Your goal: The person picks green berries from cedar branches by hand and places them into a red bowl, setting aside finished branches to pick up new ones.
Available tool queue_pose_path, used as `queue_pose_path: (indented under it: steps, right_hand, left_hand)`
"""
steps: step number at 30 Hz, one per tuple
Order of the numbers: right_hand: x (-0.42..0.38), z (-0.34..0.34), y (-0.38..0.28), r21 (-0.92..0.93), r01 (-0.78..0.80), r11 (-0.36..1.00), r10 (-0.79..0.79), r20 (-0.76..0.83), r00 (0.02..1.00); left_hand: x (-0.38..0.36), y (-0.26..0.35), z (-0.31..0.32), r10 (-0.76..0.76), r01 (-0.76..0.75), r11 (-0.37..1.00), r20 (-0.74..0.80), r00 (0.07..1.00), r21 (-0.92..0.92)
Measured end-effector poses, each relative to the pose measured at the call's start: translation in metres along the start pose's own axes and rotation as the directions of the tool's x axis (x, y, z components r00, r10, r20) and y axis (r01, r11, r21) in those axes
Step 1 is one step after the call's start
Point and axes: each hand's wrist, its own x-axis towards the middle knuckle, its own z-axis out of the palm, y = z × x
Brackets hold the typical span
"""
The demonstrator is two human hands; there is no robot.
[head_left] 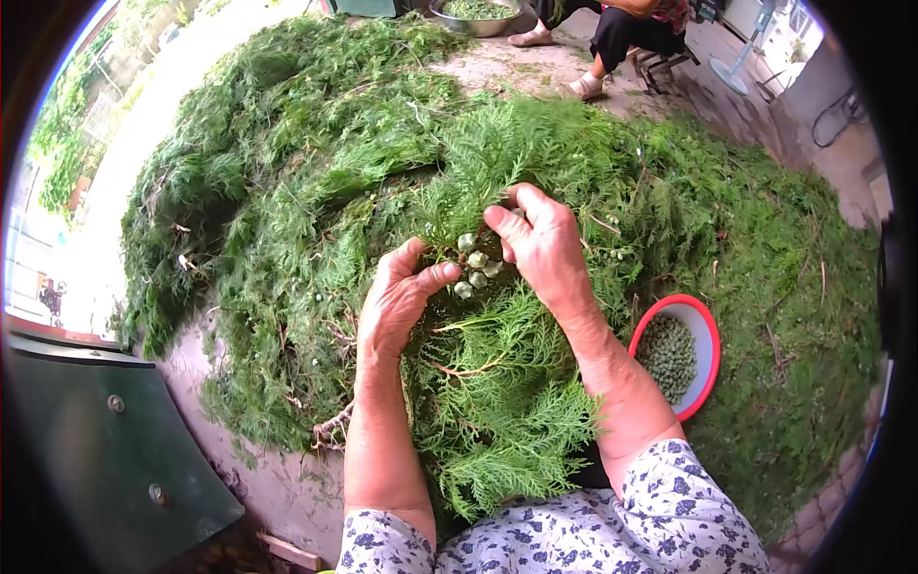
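A leafy evergreen branch (512, 359), with flat scaly sprays like arborvitae, lies across my lap and rises between my hands. A cluster of pale green seed cones (476, 263) hangs on it between my fingertips. My left hand (397, 297) is closed, thumb and fingers pinching the branch just left of the cones. Up and to the right, my right hand (545, 239) is closed in a pinch beside the foliage. A small pale green cone shows at its fingertips, partly hidden by the fingers.
A red-rimmed bowl (708, 349) holding many green cones rests on the cut greenery right of my forearm. Heaped branches (277, 172) surround me. Beyond them are a metal basin (478, 24) and a seated person (636, 33). A dark green panel (105, 450) stands at left.
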Motion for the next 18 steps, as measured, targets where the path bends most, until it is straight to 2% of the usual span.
queue_pose_path:
  steps: [1,2,3,5,7,8,9,11,13,15,18]
  right_hand:
    - [0.001,-0.004,-0.004,0.165,-0.268,0.949,0.244,0.152,0.958]
    - [-0.001,-0.003,-0.009,0.412,-0.432,0.802,0.389,0.188,0.902]
    - [0.001,-0.008,-0.014,0.588,-0.562,0.582,0.510,0.275,0.815]
    - [0.001,-0.010,-0.017,0.603,-0.508,0.616,0.465,0.242,0.852]
    - [0.001,-0.009,-0.018,0.646,-0.492,0.584,0.448,0.249,0.859]
    - [0.002,-0.008,-0.018,0.686,-0.473,0.553,0.427,0.254,0.868]
    - [0.002,-0.007,-0.014,0.684,-0.475,0.553,0.427,0.257,0.867]
    - [0.001,-0.005,-0.003,0.630,-0.430,0.646,0.316,0.292,0.903]
    - [0.000,-0.005,-0.001,0.598,-0.435,0.673,0.317,0.297,0.901]
    - [0.000,-0.007,-0.003,0.706,-0.503,0.498,0.352,0.366,0.862]
    - [-0.001,-0.006,-0.009,0.714,-0.516,0.473,0.338,0.394,0.855]
  left_hand:
    - [0.001,-0.002,-0.001,-0.001,0.001,1.000,-0.002,1.000,-0.001]
    - [0.003,-0.007,-0.001,0.025,-0.025,1.000,-0.043,0.999,0.003]
    - [0.004,-0.009,0.000,0.051,-0.051,0.999,-0.082,0.995,0.006]
    - [0.008,-0.011,-0.002,0.068,-0.070,0.997,-0.049,0.996,-0.024]
    - [0.014,-0.016,-0.006,0.110,-0.111,0.993,0.012,0.994,0.035]
    - [0.007,-0.011,0.001,0.166,-0.162,0.985,-0.057,0.984,0.065]
    - [0.008,-0.013,-0.001,0.165,-0.162,0.985,-0.060,0.984,0.064]
    - [0.013,-0.015,-0.005,0.143,-0.144,0.989,0.004,0.990,0.031]
    - [0.012,-0.011,-0.004,0.149,-0.149,0.989,0.016,0.989,0.009]
    - [0.011,-0.009,-0.004,0.171,-0.171,0.985,-0.009,0.985,0.014]
    - [0.013,-0.012,-0.006,0.203,-0.203,0.978,0.003,0.979,0.039]
